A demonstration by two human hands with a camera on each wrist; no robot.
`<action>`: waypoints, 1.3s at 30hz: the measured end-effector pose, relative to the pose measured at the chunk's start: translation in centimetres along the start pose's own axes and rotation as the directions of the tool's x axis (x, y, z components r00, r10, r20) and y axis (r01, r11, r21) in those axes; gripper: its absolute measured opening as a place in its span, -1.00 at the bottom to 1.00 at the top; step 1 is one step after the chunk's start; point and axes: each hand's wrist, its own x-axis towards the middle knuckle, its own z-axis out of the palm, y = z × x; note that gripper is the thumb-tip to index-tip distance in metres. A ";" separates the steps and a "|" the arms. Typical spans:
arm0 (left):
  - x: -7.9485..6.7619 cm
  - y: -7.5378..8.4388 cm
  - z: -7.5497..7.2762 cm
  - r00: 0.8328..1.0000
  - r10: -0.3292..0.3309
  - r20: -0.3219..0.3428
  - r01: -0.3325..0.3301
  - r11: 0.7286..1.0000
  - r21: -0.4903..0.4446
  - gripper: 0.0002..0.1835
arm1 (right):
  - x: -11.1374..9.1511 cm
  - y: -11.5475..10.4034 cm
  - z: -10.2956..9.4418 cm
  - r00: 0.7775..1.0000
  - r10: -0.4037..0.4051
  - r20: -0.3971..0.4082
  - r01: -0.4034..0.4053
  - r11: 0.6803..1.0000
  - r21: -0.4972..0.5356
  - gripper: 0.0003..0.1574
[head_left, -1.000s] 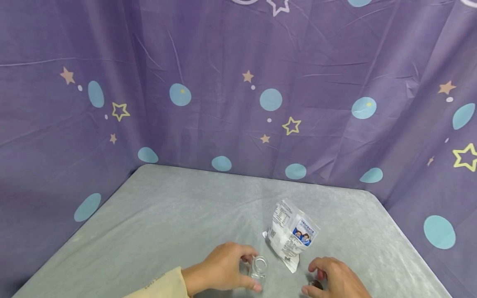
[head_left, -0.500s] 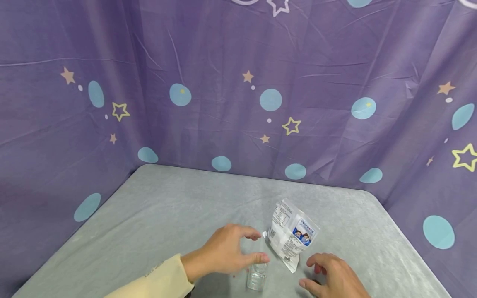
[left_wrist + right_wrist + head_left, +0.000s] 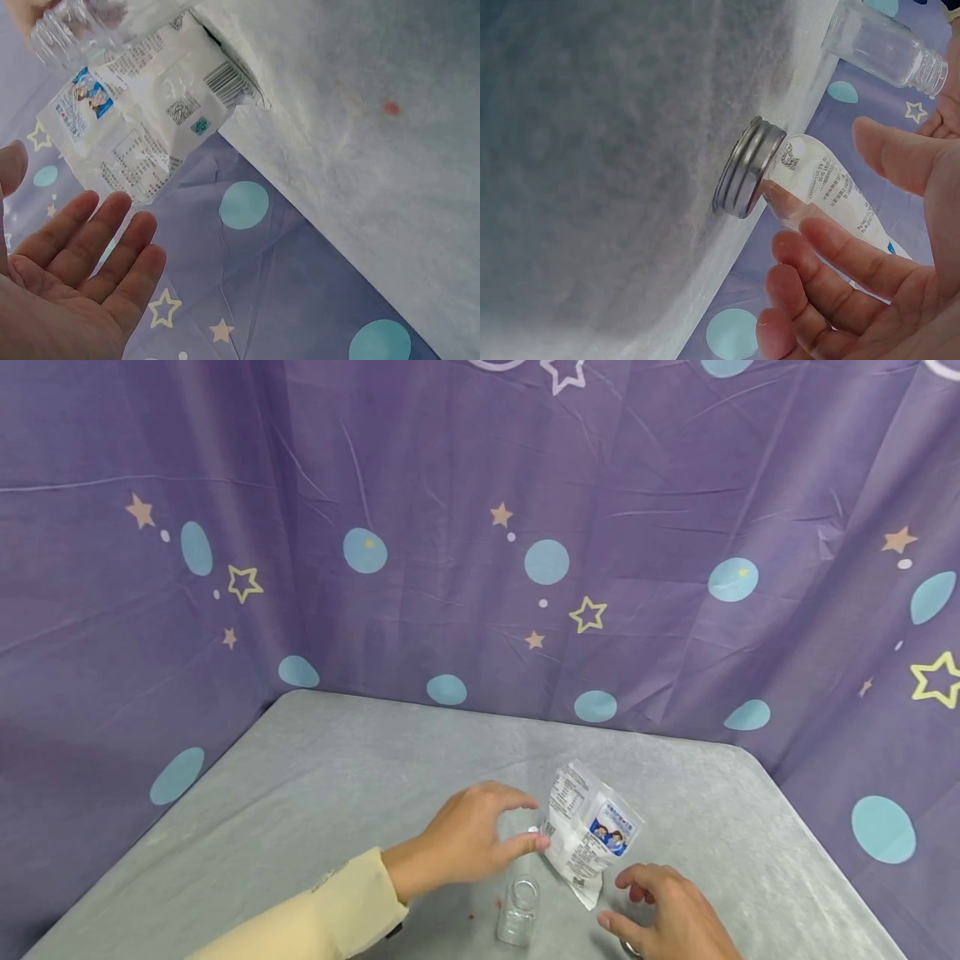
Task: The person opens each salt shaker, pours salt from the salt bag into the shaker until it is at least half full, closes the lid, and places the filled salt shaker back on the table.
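A white printed packet with a blue picture stands on the table. My left hand reaches towards its left side, thumb and fingers spread. In the left wrist view the left hand holds nothing, and the packet is beyond its fingertips. An uncapped clear glass bottle stands upright below that hand. My right hand hovers with loosely bent fingers over a silver metal lid, mostly hidden in the head view. The right wrist view shows the lid on the table, apart from the fingers.
Small red specks lie on the grey cloth-covered table left of the bottle. A purple curtain with stars and blue dots surrounds the table's back and sides.
My left hand has let go of the bottle and moved up and away towards the packet. The right hand has drawn its fingers off the lid, which now rests on the table.
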 end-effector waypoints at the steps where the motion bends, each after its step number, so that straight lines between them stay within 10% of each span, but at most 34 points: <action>1: 0.2 0.0 0.0 1.000 0.006 -0.006 -0.006 1.000 0.004 -0.44 | 0.0 0.0 0.0 1.000 -0.004 -0.006 0.004 1.000 0.001 -0.46; 39: 5.6 0.9 -0.2 0.983 0.186 0.003 -0.185 0.973 0.138 -0.56 | 0.7 -0.3 1.1 0.986 -0.080 -0.148 0.070 0.995 -0.070 -0.50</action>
